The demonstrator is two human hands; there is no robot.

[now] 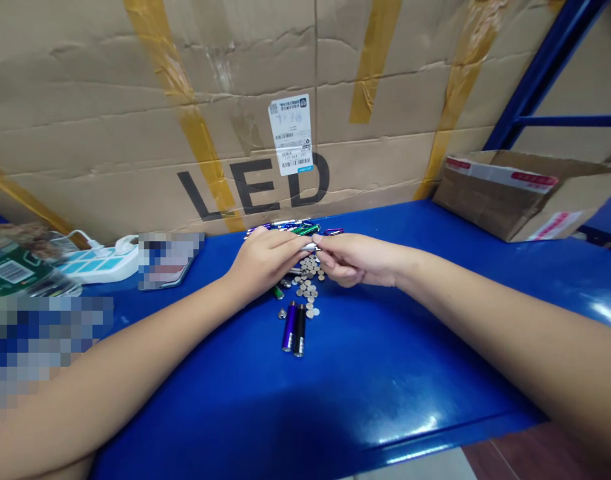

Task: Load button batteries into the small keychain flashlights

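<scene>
My left hand [265, 259] is closed around a small silver tube [309, 247], whose end sticks out towards the right. The fingertips of my right hand [350, 259] pinch at that end; whether they hold a separate small part is too fine to make out. Below both hands lie several round, silvery button cells [308, 290] in a loose spread. Nearer to me, a purple tube [289, 327] and a black tube [299, 330] rest side by side on the blue table [365, 360]. A green tube [278, 292] is partly hidden under my left hand.
Behind my hands lies a pile of coloured metal tubes [305, 229]. A large cardboard box [385, 153] marked LED stands along the back. On the left are a white power strip [103, 263], a phone [173, 263] and a bottle [15, 270]; an open carton [495, 200] sits at the right.
</scene>
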